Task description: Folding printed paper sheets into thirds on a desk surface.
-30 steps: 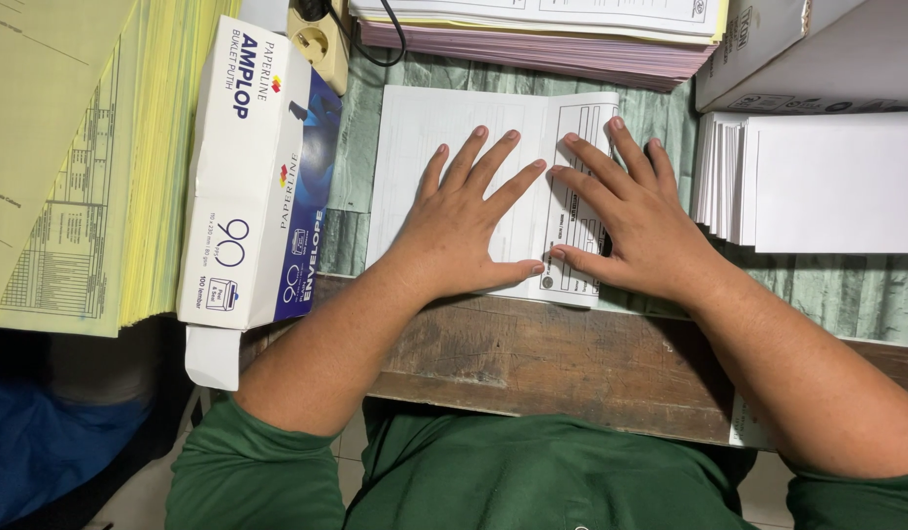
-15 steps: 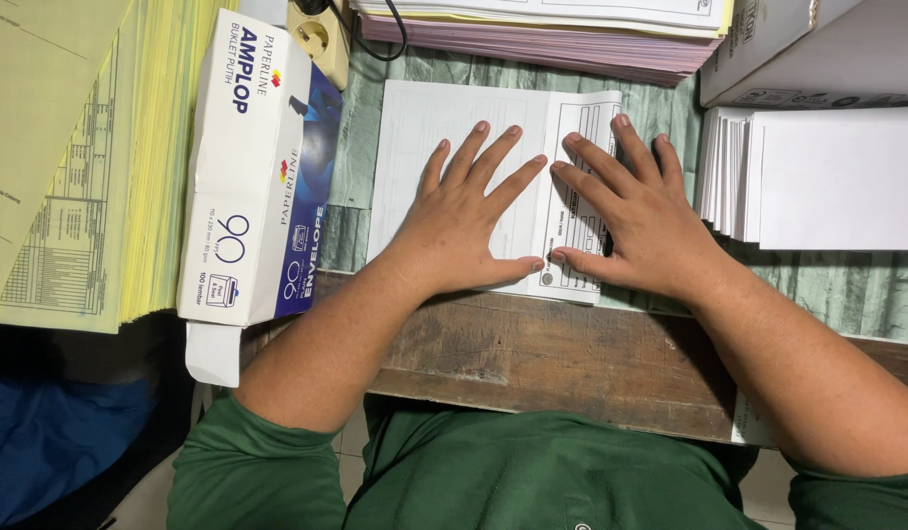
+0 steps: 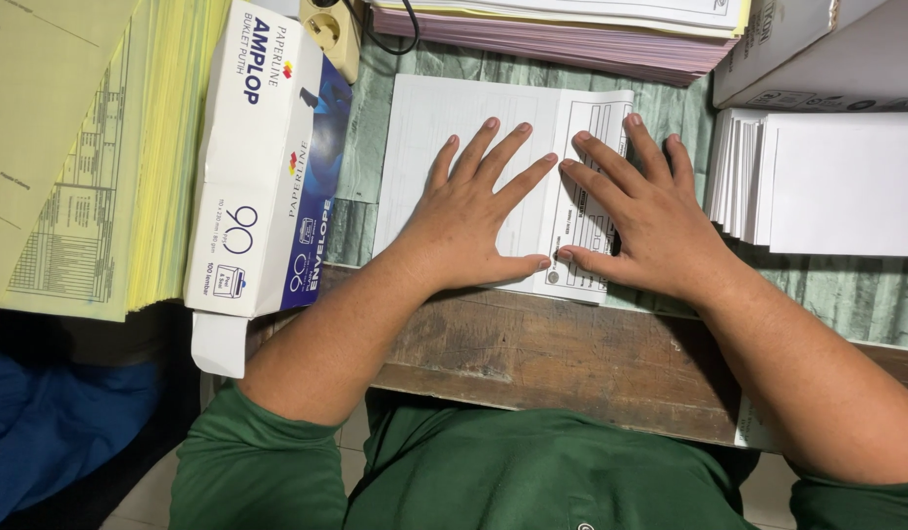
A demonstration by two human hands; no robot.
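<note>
Barely shifted since earlier, both flat, open hands, left hand and right hand, press the white folded printed paper form; uneven pressure could skew its crease.

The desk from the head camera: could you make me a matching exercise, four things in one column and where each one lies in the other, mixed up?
Things:
1. white printed sheet
2. blue and white envelope box
3. stack of yellow forms
4. pile of white envelopes

Places:
A. far left, beyond the box
B. under both hands, left hand and right hand flat on it
C. at the right edge of the desk
D. between the yellow stack and the sheet

Pairs: 1-B, 2-D, 3-A, 4-C
</note>
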